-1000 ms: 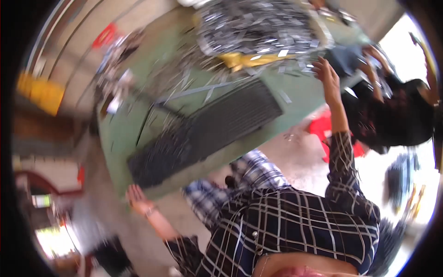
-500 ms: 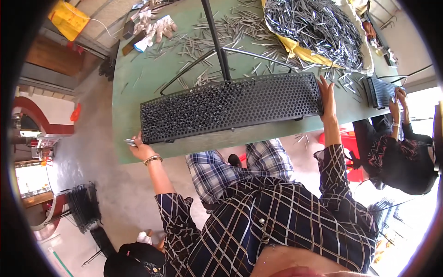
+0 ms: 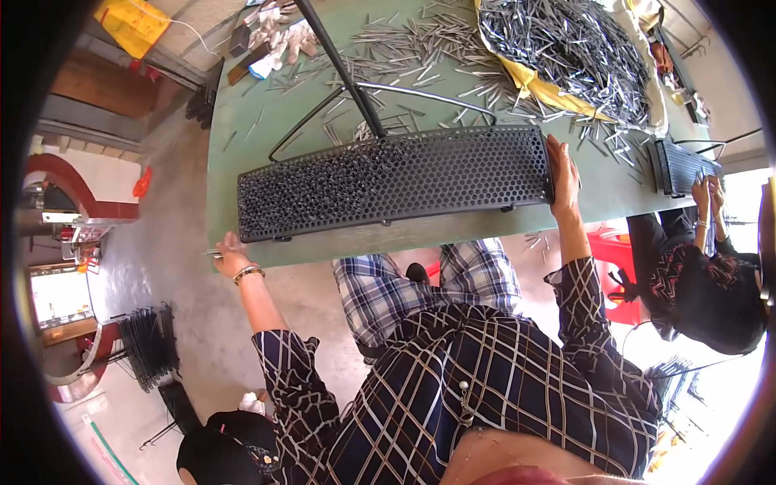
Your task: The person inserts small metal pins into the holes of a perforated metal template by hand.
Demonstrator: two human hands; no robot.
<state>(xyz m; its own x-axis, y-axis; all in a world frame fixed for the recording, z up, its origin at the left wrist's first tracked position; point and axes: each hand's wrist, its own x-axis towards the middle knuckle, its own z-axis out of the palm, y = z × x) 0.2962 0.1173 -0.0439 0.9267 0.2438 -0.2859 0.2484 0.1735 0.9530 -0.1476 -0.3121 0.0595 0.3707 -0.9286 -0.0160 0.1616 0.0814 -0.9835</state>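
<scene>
A long black perforated rack [image 3: 461, 174] with a rod frame behind it rests near the table's front edge. Dark rods crowd its left part; the right part shows open round holes. My right hand [image 3: 565, 184] grips the rack's right end, fingers pointing up along the side. Just off the lower left corner is my left hand [image 3: 232, 257], closed and slightly blurred. Thin metal rods [image 3: 213, 253] poke out from its fingers. Many loose rods [image 3: 420, 40] lie scattered on the green table [image 3: 242, 158] behind the rack.
A big heap of metal rods [image 3: 566, 56] fills a yellow-edged sack at the back right. White gloves [image 3: 287, 44] lie at the back left. On the right, another person [image 3: 707, 287] handles a similar rack [image 3: 683, 166]. Black racks [image 3: 149, 343] stand on the floor at left.
The rack has shifted left over the table and turned slightly, my right hand staying on its end. My left hand has moved slightly away from the rack's corner, still with rods in it.
</scene>
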